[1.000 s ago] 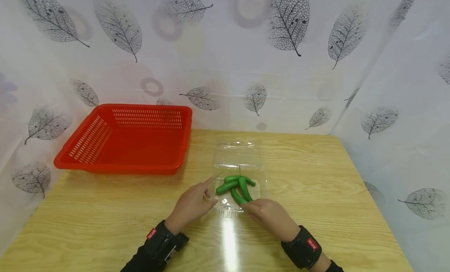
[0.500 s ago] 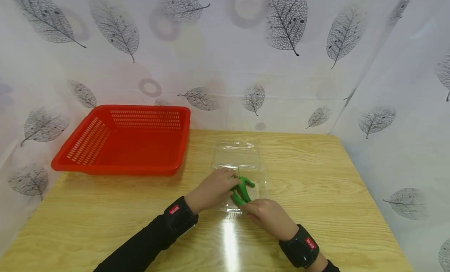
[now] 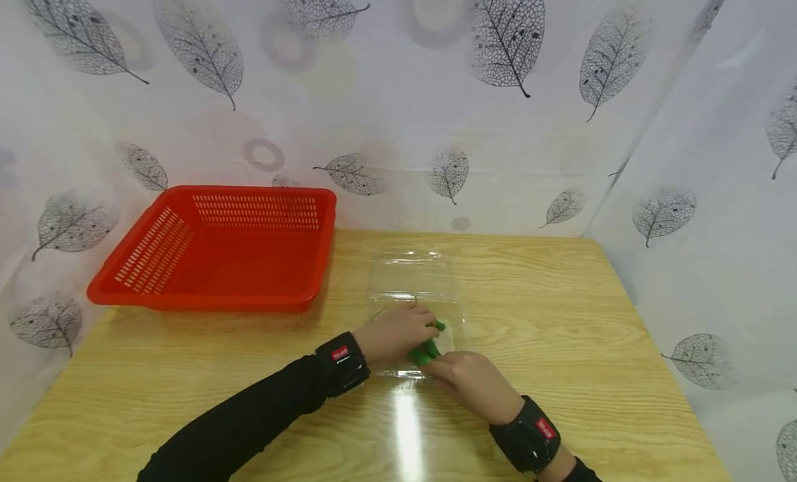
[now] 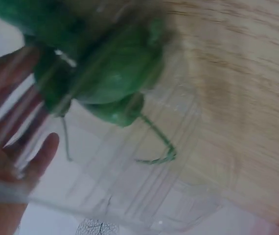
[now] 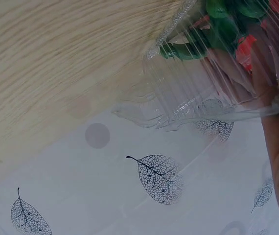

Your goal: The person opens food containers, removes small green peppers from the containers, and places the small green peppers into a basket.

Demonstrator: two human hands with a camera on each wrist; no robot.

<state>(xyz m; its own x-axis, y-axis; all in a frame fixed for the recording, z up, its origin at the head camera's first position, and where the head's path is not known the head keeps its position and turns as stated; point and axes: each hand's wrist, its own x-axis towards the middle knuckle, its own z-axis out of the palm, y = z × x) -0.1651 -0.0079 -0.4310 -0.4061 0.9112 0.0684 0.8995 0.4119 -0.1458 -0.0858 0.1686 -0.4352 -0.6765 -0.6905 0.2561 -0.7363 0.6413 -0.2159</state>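
Observation:
A clear plastic clamshell box (image 3: 407, 278) stands on the table, its lid folded back towards the curtain. Several green chilli peppers (image 3: 420, 355) with thin stems lie in its near half, partly covered by the hands. My left hand (image 3: 398, 330) reaches in from the left, fingers bent down over the peppers. Through the box's clear wall, the left wrist view shows the peppers (image 4: 115, 78) close beside spread fingers (image 4: 19, 112). My right hand (image 3: 479, 385) pinches the box's near edge, close to one pepper's end. In the right wrist view the box's ribbed wall (image 5: 178, 93) is in front.
A red plastic basket (image 3: 243, 306) with slotted sides sits at the back left of the wooden table (image 3: 529, 309). A white curtain with leaf prints (image 3: 398, 122) hangs behind the table and along its sides.
My left hand has moved from the box's left edge in over the peppers, covering most of them. The box has shifted slightly left. My right hand has stayed nearly in place.

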